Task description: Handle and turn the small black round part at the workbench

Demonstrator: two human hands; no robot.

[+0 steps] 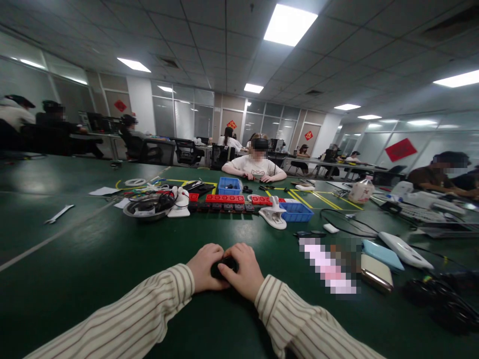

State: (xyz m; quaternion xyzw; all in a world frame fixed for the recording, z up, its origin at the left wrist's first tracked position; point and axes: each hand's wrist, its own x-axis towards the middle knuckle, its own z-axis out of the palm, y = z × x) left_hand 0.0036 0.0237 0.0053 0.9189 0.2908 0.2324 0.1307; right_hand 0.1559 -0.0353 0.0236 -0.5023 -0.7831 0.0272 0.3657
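Note:
Between my two hands, low over the front middle of the green table, is a small, rounded black object. My left hand curls around its left side, with the fingers bent over the back. From the right, my right hand closes on it, the thumb lying across its near face. My palms and fingers cover much of the object, so its exact kind does not show. Both of my hands are closed on it, and their fingers come close together at its far side.
Ahead stand a metal bowl with black cables, a row of red and black blocks, a white clamp and a blue bin. A wrench lies left; a light-blue case right. Another person sits opposite.

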